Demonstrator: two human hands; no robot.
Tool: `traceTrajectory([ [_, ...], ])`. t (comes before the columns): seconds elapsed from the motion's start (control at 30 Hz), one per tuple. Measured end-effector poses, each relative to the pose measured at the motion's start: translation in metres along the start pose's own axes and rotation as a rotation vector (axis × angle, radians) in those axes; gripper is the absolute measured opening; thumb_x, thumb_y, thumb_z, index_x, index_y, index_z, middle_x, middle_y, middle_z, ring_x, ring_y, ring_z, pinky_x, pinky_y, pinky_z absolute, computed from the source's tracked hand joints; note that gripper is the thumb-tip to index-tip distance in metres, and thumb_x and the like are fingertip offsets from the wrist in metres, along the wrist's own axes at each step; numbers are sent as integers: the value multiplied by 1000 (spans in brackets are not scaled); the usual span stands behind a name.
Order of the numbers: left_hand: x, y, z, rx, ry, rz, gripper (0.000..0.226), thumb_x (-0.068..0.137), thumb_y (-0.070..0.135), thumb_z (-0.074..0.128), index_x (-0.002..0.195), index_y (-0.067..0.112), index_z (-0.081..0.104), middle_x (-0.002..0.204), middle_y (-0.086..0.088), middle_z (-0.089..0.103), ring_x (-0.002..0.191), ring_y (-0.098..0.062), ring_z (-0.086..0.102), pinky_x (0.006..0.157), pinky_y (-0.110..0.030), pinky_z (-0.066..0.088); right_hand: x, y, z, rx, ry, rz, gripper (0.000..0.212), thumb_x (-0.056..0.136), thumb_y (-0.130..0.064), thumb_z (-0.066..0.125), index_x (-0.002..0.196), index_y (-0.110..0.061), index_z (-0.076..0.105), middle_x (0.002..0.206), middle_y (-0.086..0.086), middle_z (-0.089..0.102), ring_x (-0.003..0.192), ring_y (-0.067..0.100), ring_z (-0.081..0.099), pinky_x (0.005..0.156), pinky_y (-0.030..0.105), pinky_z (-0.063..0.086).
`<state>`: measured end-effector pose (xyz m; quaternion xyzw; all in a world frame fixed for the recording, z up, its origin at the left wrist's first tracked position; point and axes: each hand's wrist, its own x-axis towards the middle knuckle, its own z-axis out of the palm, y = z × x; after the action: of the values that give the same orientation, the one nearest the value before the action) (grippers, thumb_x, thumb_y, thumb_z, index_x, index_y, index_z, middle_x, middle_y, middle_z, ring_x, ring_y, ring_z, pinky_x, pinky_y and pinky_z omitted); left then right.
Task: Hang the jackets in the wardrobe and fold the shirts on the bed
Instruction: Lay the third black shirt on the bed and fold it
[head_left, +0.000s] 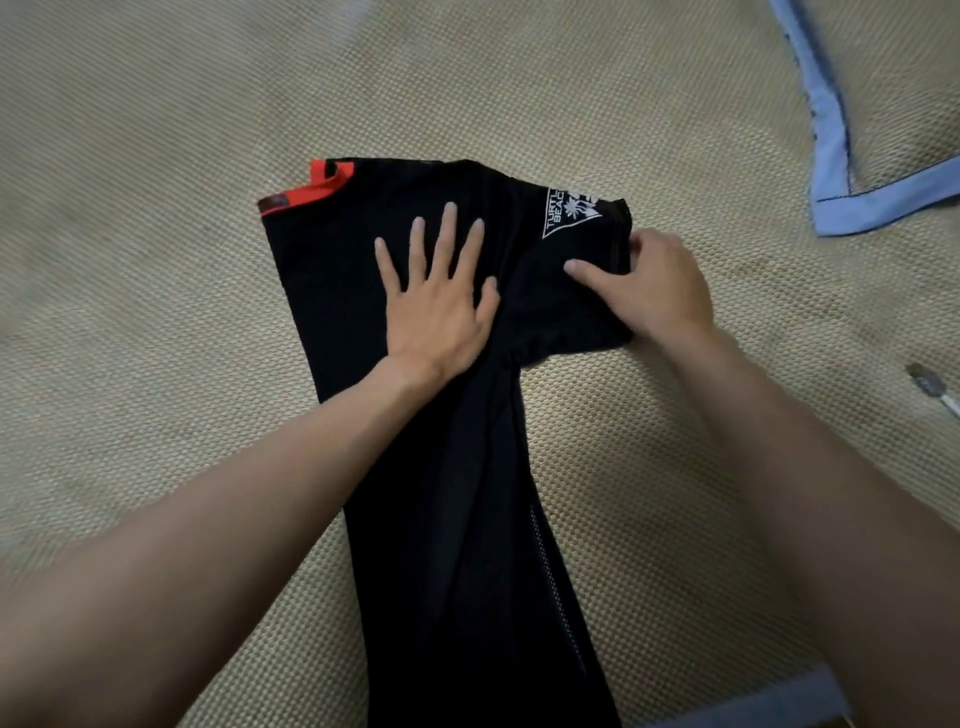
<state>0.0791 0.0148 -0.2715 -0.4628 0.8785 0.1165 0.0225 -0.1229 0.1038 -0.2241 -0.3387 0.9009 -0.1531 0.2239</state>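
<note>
black shirt (447, 467) on bed (156, 260), long axis running from me | left hand (436, 306) flat, pinning its middle | right hand (649, 283) nearer, pinching sleeve (576, 291); I'd fold it leftward

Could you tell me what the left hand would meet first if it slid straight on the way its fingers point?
The left hand would likely keep crossing the black shirt to its top edge, then reach bare woven mat.

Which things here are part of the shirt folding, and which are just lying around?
In use: black shirt; left hand pressing flat on it; right hand gripping its sleeve; woven bed mat underneath.
Lying about: second mat's blue edging; small unclear object at right.
</note>
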Motion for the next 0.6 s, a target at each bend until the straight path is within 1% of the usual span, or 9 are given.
traceTrajectory([
  [0.13, 6, 0, 14, 36, -4, -31, 62, 101, 59, 12, 159, 40, -1, 169, -1, -7, 154, -38, -7, 116, -71, -4, 11, -19, 13, 388, -89, 169, 47, 76, -47, 82, 109, -16, 71, 102, -5, 72, 99, 17, 69, 80, 26, 51],
  [0.2, 6, -1, 19, 56, -1, -28, 60, 101, 60, 11, 157, 45, -2, 169, -2, -7, 153, -40, -8, 114, -74, -3, 15, -24, 13, 358, -113, 194, 35, 76, -38, 83, 101, -16, 71, 92, -6, 70, 95, 18, 69, 77, 25, 50],
  [0.3, 6, -1, 18, 69, -38, -39, 60, 100, 62, 10, 157, 46, -5, 169, -4, -10, 153, -42, -9, 112, -75, -4, 11, -31, 10, 239, -152, 89, 19, 77, -32, 79, 89, -20, 70, 83, -8, 68, 88, 18, 68, 77, 29, 53],
  [0.4, 10, 0, 8, 41, -154, -22, 63, 99, 66, 8, 156, 46, -9, 168, -3, -17, 152, -40, -17, 112, -74, -11, 7, -40, 7, 359, -136, -16, 12, 80, -18, 72, 92, -13, 72, 90, 1, 74, 92, 22, 71, 88, 38, 58],
  [0.47, 12, -9, -14, -248, -211, -9, 62, 101, 63, 15, 158, 45, -1, 169, 1, -12, 154, -32, -15, 115, -65, -15, 2, -57, 3, 319, -24, -142, 15, 83, -13, 66, 98, -12, 66, 94, 1, 71, 89, 20, 67, 81, 33, 55],
  [0.5, 10, -19, -28, -467, -159, -39, 58, 104, 57, 22, 159, 40, 10, 170, 0, -2, 155, -27, -7, 119, -58, -12, -5, -68, 2, 243, 46, -231, 19, 85, -13, 64, 104, -13, 63, 99, 0, 68, 89, 17, 63, 78, 27, 50],
  [0.53, 6, -34, -40, -666, -34, -100, 54, 106, 47, 29, 158, 33, 23, 168, -1, 13, 155, -22, 7, 122, -51, -6, -15, -81, 1, 127, 95, -354, 26, 87, -14, 62, 113, -14, 60, 107, 0, 65, 90, 15, 58, 77, 26, 46],
  [0.57, 1, -50, -51, -790, 128, -199, 49, 105, 39, 34, 153, 26, 36, 162, -3, 29, 151, -19, 23, 125, -45, 6, -25, -95, 2, 6, 66, -483, 34, 88, -17, 63, 122, -15, 55, 115, -1, 61, 92, 13, 55, 79, 28, 45],
  [0.6, -5, -71, -58, -842, 282, -319, 46, 103, 33, 37, 146, 19, 46, 152, -4, 41, 141, -17, 37, 123, -39, 20, -35, -105, 5, -58, -69, -581, 44, 88, -23, 67, 130, -19, 51, 122, -3, 58, 93, 12, 56, 81, 30, 46],
])
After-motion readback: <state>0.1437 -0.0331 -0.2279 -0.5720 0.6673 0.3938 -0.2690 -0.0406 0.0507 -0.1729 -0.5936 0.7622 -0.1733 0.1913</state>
